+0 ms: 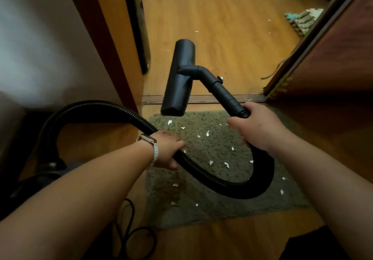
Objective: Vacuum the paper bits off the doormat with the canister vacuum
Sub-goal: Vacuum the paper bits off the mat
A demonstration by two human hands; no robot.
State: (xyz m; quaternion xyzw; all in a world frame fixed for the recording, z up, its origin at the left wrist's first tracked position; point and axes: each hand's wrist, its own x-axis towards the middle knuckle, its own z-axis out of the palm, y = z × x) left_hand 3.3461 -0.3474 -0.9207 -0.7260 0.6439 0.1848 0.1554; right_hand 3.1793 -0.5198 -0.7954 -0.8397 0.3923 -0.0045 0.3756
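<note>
Black hose [201, 174] and nozzle [178, 78], white paper bits [207, 133], speckled grey-green doormat [218, 152].

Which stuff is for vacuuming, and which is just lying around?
For the job: nozzle, hose, canister vacuum, doormat, paper bits; left hand and right hand grip the hose.
Just lying about: far patterned rug, grey cable.

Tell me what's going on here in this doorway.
A person is about to vacuum a mat. The right hand grips the black ribbed vacuum hose where it joins the rigid tube, and the left hand holds it farther back. The wide black floor nozzle is raised in the air, not yet on the grey shaggy doormat, where white paper bits lie scattered.
</note>
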